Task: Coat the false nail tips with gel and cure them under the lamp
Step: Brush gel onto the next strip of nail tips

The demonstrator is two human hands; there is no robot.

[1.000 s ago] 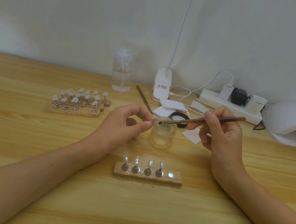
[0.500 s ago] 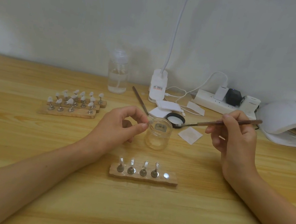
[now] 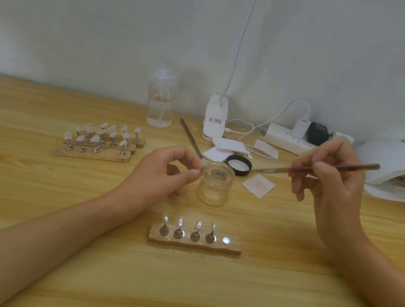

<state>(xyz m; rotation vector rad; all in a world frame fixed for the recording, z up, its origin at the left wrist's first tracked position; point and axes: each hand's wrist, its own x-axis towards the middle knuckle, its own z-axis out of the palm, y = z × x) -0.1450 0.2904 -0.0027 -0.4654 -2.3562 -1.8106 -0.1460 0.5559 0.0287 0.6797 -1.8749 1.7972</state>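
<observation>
The wooden desk (image 3: pixel 20 177) carries everything, and the white curing lamp (image 3: pixel 400 168) sits at its far right corner, mouth turned toward the middle (a wooden strip shows inside, too dim to read further). The right hand (image 3: pixel 329 184) hovers between the lamp and the desk's centre, its fingers curled round a slim brush (image 3: pixel 326 169) held pen-fashion, with the bristle end reaching left toward a black lid (image 3: pixel 239 165). The left hand (image 3: pixel 163 173) sits near the centre. Its thumb and forefinger pinch a small clear false nail tip (image 3: pixel 203 168) right beside the rim of the open glass jar (image 3: pixel 216 183), and its other fingers are loosely curled. Toward the near edge, at the middle, a wooden holder (image 3: pixel 234 248) bears four more tips upright on metal stands, and a fifth seat at its right end is bare. The pinched tip is likely featherlight, thin, springy plastic, easily flicked away and slippery once gel wets it. It is probably best taken by its stand or its side edges, never by the face to be coated, and with a gentle pinch so that it does not bend or shoot out.
</observation>
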